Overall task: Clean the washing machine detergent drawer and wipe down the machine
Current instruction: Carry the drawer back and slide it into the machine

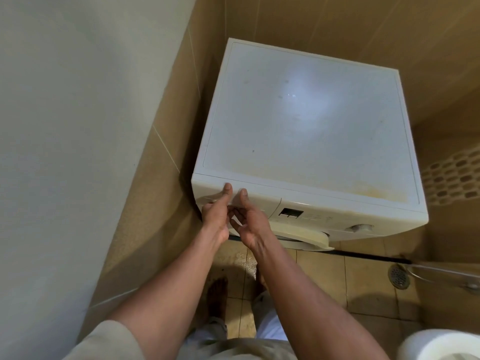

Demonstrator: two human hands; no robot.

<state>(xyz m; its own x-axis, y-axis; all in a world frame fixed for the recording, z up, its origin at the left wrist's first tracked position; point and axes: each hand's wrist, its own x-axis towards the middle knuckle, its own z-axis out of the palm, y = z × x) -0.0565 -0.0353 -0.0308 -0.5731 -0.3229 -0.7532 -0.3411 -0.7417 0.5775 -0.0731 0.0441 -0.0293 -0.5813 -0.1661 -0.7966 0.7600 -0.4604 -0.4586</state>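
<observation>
Down in the head view, a white front-loading washing machine [306, 131] stands in a tiled corner, its left side close to the tan wall tiles [166, 157] with only a thin dark gap between them, and its back edge near the rear wall. Its flat top is bare, marked by a few dark specks and a yellowish stain near the front right edge. The detergent drawer [233, 201] sits at the upper left of the front panel, left of the small dark display [291, 212]; it looks closed or nearly so, though the hands cover much of it. Further right on the panel is the program dial [361, 227], and below the panel the curved rim of the door [304, 236] juts out over the floor.

Both hands are at the drawer front. The left hand [217, 216] has its thumb laid up on the front top edge of the machine while its fingers curl under toward the drawer handle recess; whether they actually grip it cannot be told. The right hand [250, 222] is just beside it, thumb also up against the panel, fingers loosely bent and partly spread, holding nothing visible. The two hands nearly touch.

On the tiled floor, a round drain [398, 276] lies to the right, with a metal hose [441, 272] running past it. A white toilet rim [441, 345] fills the lower right corner. Open floor lies between the person's feet and the machine.
</observation>
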